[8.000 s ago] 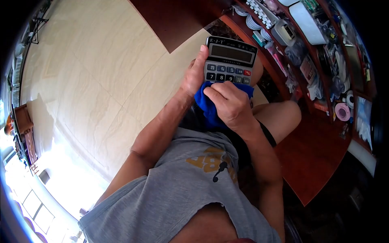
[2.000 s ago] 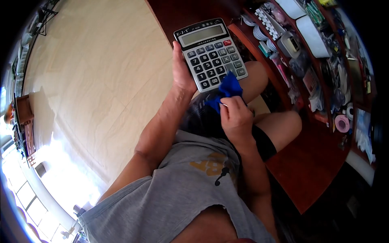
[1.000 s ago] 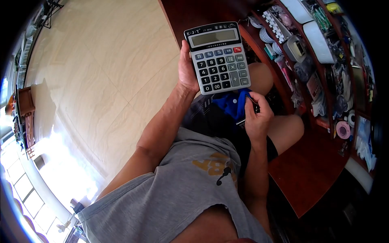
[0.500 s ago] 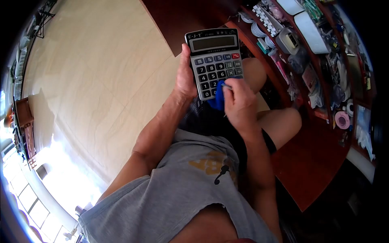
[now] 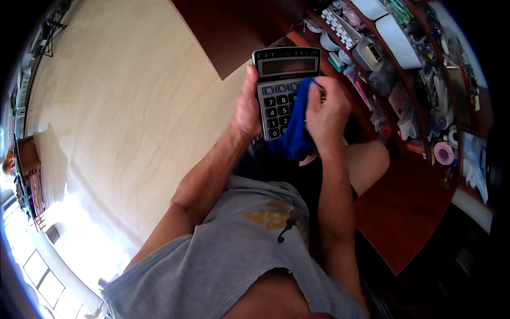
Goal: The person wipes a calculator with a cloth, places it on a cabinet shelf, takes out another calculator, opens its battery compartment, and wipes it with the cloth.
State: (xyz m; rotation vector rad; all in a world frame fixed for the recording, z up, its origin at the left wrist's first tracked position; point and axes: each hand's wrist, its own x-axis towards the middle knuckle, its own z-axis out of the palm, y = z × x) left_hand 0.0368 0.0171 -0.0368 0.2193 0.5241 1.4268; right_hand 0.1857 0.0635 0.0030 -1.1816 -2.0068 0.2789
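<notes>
1. Landmark: a silver-and-black rectangular calculator (image 5: 278, 98), positioned over the person's lap, with its dark rectangular display (image 5: 288, 66) at the far end.
2. Left hand (image 5: 247, 109): grasping the calculator at its left edge, thumb alongside; the fingers behind it are hidden.
3. Right hand (image 5: 329, 114): at the calculator's right edge, pinching a soft blue fabric cloth (image 5: 298, 127).
4. Change: within the last half second, the right hand has shifted from the calculator's lower keys to just below the display.
5. Effect: the cloth now drapes down the calculator's right-hand keys, hiding them; the left column is exposed. The work appears to have moved up the keypad; contact pressure cannot be determined.
</notes>
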